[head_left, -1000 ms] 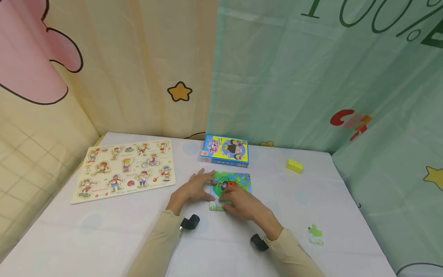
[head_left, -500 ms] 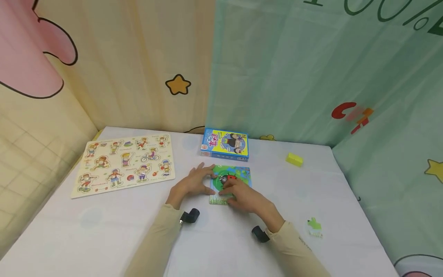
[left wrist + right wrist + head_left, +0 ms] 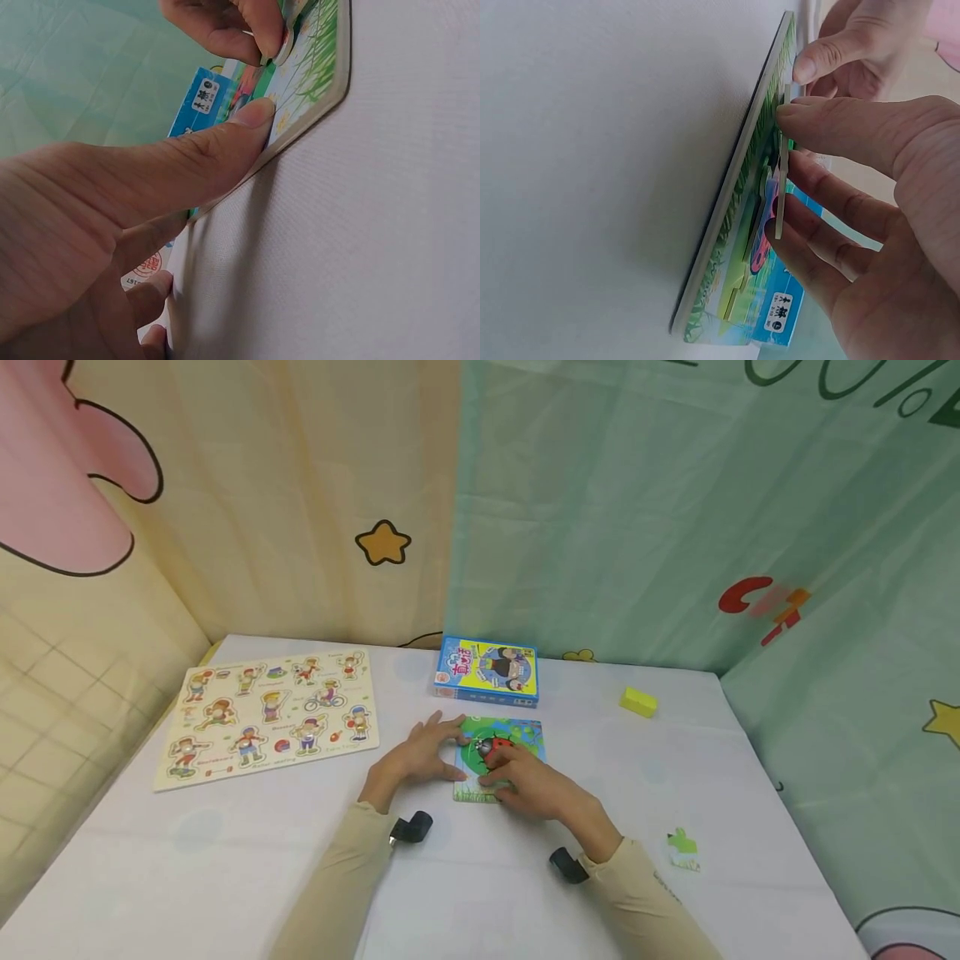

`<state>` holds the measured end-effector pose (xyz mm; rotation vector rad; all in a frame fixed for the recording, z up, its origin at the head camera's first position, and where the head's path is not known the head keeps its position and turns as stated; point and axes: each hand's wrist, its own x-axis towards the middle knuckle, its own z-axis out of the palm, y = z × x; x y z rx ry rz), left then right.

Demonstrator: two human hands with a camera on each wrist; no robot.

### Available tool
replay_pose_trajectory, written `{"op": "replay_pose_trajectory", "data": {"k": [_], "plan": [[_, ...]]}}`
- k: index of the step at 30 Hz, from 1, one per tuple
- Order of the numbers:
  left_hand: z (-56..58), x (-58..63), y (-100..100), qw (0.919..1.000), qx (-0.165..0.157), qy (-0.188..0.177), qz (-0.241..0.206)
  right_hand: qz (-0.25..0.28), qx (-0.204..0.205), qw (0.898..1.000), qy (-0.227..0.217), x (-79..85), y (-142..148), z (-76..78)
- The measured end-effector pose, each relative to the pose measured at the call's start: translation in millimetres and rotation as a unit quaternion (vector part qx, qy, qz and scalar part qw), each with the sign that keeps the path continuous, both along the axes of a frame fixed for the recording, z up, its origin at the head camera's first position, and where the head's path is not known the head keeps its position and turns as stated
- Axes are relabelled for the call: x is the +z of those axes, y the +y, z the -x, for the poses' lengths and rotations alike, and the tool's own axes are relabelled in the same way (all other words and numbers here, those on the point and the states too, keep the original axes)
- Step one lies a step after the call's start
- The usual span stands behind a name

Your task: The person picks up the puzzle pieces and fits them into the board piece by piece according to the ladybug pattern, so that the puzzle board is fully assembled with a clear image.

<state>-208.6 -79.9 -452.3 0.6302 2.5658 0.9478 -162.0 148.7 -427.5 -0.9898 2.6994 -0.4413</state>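
Observation:
A small jigsaw puzzle board (image 3: 467, 792) with a red ladybug picture lies flat on the table, between both hands. My left hand (image 3: 422, 758) rests at its left side, the thumb pressing the board's edge in the left wrist view and the other fingers spread along that side. Over the board, my right hand (image 3: 536, 785) pinches a thin puzzle piece (image 3: 781, 180) between thumb and fingers. In the right wrist view this piece shows edge-on, tilted up from the board. The hand covers the lower right of the picture in the head view.
A blue and yellow card box (image 3: 487, 672) lies behind the puzzle. To the left is a large wooden peg board (image 3: 266, 718) with sports figures. A yellow block (image 3: 638, 702) sits at right, and loose green and white puzzle pieces (image 3: 682, 843) lie nearer the front right.
The head view has tilted slightly, shifting everything up in it. My right hand has moved a little to the right over the board. My left hand stays at the board's left side.

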Motion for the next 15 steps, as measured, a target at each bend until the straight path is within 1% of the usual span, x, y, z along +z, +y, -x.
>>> {"op": "replay_pose_trajectory", "data": {"k": [7,15], "plan": [[-0.9,0.9,-0.1,1.0,-0.001,0.006,-0.004,-0.006,-0.009,1.0,0.01,0.3,3.9,0.4],[-2.6,1.9,-0.8,0.9999,-0.001,0.009,-0.012,-0.01,-0.021,1.0,-0.002,1.1,7.2,-3.5]]}}
